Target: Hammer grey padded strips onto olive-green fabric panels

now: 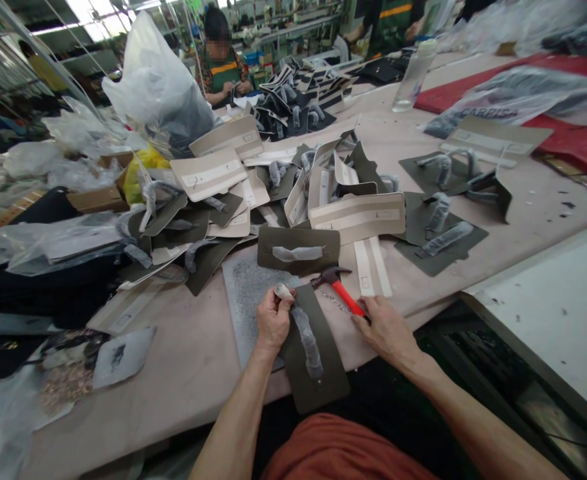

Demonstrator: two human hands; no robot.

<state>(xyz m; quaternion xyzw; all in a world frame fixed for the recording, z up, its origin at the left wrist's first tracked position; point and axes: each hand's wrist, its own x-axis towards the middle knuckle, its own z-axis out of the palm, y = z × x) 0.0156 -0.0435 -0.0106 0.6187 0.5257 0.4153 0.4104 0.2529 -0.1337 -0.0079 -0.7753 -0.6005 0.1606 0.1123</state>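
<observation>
My left hand (273, 321) is closed in a pinch around a small pale, rounded piece (282, 291). I cannot tell if it is the end of the plastic-wrapped handle (309, 343) beside it. That handle runs along a dark olive panel (323, 383), which hangs over the table edge toward me. Under the panel's left side lies a grey speckled slab (243, 303). My right hand (390, 330) has its fingers around the end of the red grip of a claw hammer (346, 293). Small shiny metal bits (334, 301) lie by the hammer head.
Another olive panel with a wrapped handle (298, 250) lies just beyond the hammer. Behind it is a heap of beige and olive panels (356, 217). More handled panels (440, 230) lie right. A clear bottle (414, 77) stands farther back, and a co-worker (220, 63) handles pieces across the table.
</observation>
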